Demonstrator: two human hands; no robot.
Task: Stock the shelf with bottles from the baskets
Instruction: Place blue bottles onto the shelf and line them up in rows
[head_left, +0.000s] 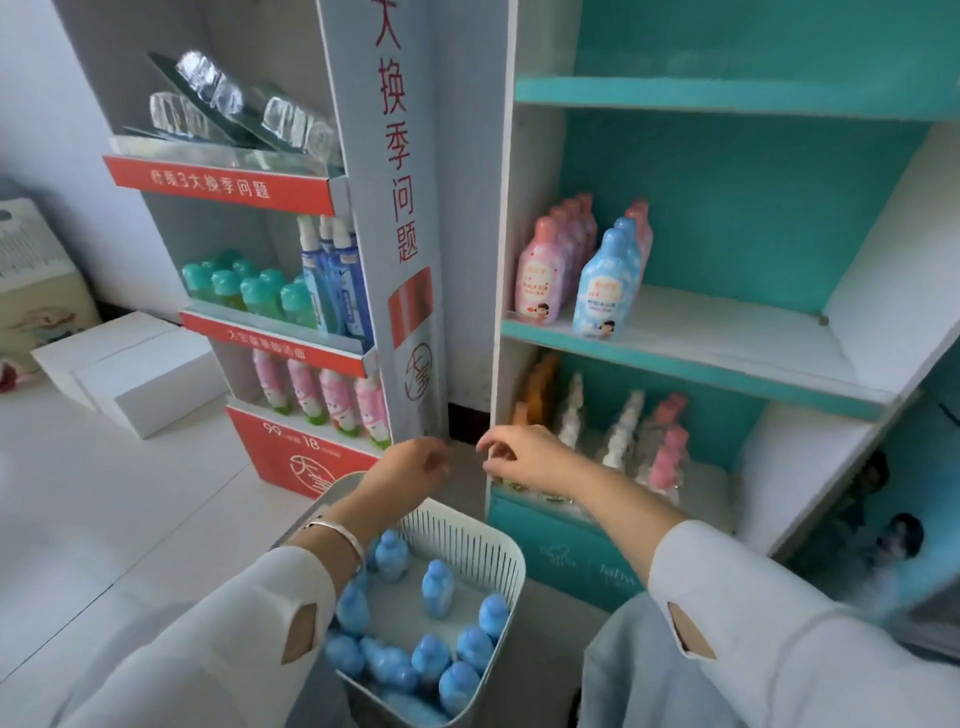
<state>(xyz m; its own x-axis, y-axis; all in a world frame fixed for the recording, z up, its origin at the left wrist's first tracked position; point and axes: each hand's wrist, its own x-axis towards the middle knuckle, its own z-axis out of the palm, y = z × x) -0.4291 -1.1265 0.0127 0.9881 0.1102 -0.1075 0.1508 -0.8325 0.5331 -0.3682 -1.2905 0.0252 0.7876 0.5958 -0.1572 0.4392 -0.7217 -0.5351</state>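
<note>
The basket (467, 538) at lower centre holds blue bottles (437, 590) (a dozen or so) — above it my left hand (415, 462) and right hand (519, 454) hang loosely curled, empty, mid-frame — the teal shelf (727, 322) stands at right.

Soft, even daylight is filling the scene, perhaps from the left. Wide-angle distortion is bowing the shelf (675, 364) above the fingers (497, 442); the corner right of them is blurring.

Small shop, teal shelf (696, 358) of bottles, red promotional display stand (306, 457)
</note>
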